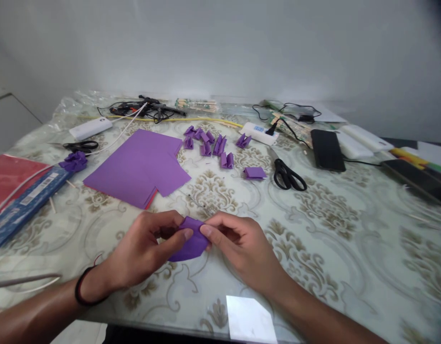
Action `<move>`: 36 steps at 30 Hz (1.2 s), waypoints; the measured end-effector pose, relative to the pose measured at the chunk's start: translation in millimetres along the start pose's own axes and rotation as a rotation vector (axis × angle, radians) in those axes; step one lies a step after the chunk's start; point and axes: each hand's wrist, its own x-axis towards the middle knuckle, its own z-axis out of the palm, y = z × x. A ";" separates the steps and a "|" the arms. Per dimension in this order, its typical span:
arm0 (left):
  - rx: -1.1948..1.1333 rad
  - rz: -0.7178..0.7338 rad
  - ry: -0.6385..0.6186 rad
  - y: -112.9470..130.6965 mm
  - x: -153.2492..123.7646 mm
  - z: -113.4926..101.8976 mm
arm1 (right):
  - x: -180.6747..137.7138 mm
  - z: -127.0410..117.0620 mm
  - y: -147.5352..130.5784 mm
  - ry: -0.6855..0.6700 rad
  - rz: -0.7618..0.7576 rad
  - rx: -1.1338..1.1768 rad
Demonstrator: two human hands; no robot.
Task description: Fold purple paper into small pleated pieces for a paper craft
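A small piece of purple paper (191,243) with angled corners is held up just above the table near its front edge. My left hand (152,243) pinches its left side between thumb and fingers. On the opposite side my right hand (238,243) grips the upper right edge, thumb on top. Fingers of both hands are partly hidden behind the paper. Beyond them lies a stack of purple sheets (130,167) with red showing underneath. Several folded purple pieces (219,145) stand in a cluster farther back, and one flatter folded piece (254,173) sits to their right.
Black-handled scissors (287,176) lie right of the folded pieces; another pair (84,145) is at left. A phone (328,150), a white power strip (259,133) and cables are toward the back right. A blue box (30,205) and crumpled purple paper (74,161) are at left.
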 end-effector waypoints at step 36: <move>0.058 -0.038 -0.037 -1.1 1.0 5.1 | 1.4 0.7 2.6 0.003 -0.008 -0.018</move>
